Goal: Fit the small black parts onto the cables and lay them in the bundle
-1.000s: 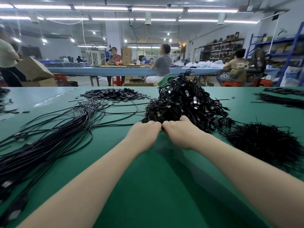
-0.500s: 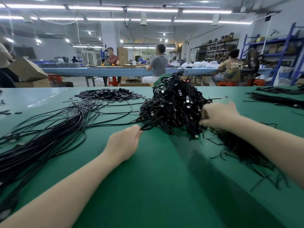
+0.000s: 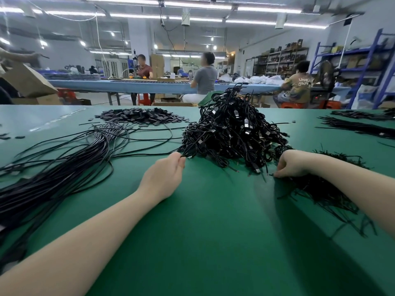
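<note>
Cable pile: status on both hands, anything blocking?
Left hand pinches one cable at the edge of the cable pile. Right hand, fingers curled, picks at the heap of thin black pieces. Nothing between the hands.

A plain deep green bench (image 3: pixel 213 231) fills the lower view. At its centre, toward twelve o'clock, a tangled pile of black cables (image 3: pixel 233 133) shows small silver and white flecks on its plugs. At nine o'clock a long bundle of black cables (image 3: pixel 53 180) has a faint purple sheen. At eleven o'clock lies a flat heap of matt black parts (image 3: pixel 139 116). At three o'clock is a mound of thin black ties (image 3: pixel 320 189). Beyond stands a light blue table (image 3: pixel 128 85), with orange-red stools (image 3: pixel 143 98) and blue shelving (image 3: pixel 372 58).
</note>
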A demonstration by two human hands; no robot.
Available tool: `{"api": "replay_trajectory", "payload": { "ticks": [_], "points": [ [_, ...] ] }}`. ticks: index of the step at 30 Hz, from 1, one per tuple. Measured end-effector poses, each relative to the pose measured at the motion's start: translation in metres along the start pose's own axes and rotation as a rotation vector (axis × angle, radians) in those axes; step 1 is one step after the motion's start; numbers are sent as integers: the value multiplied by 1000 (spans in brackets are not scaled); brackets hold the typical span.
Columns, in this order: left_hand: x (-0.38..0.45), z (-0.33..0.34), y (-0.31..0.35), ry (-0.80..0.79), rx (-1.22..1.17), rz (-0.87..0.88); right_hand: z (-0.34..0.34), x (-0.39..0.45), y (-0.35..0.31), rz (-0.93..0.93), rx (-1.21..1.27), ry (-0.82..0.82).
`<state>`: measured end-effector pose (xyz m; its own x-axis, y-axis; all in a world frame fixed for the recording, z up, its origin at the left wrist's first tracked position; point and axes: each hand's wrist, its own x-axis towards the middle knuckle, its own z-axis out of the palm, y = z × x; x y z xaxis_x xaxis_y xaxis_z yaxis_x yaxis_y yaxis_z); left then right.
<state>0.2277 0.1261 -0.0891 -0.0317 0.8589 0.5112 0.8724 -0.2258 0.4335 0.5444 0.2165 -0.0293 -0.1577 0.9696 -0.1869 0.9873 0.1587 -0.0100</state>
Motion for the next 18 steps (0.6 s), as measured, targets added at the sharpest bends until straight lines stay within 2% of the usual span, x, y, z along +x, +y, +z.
{"api": "replay_trajectory", "payload": {
  "ticks": [4,7,9,11,13,15,17,18],
  "points": [
    [-3,0,5,61,-33,26,2,-2,-4,-10,-50,-20],
    [-3,0,8,85,-80,26,-6,-6,-2,-7,106,98],
    [-4,0,8,77,-100,26,-10,-10,-7,-19,226,272],
    [-2,0,6,70,-128,-7,-10,-14,-22,-61,369,529],
    [-1,1,4,67,-162,-55,-10,-21,-51,-189,461,726],
    [1,1,3,70,-190,-86,-10,-32,-88,-381,421,699],
    [2,1,2,71,-208,-91,-4,-39,-123,-520,252,590],
    [2,1,3,67,-211,-87,1,-40,-137,-544,133,586]
  ]
}}
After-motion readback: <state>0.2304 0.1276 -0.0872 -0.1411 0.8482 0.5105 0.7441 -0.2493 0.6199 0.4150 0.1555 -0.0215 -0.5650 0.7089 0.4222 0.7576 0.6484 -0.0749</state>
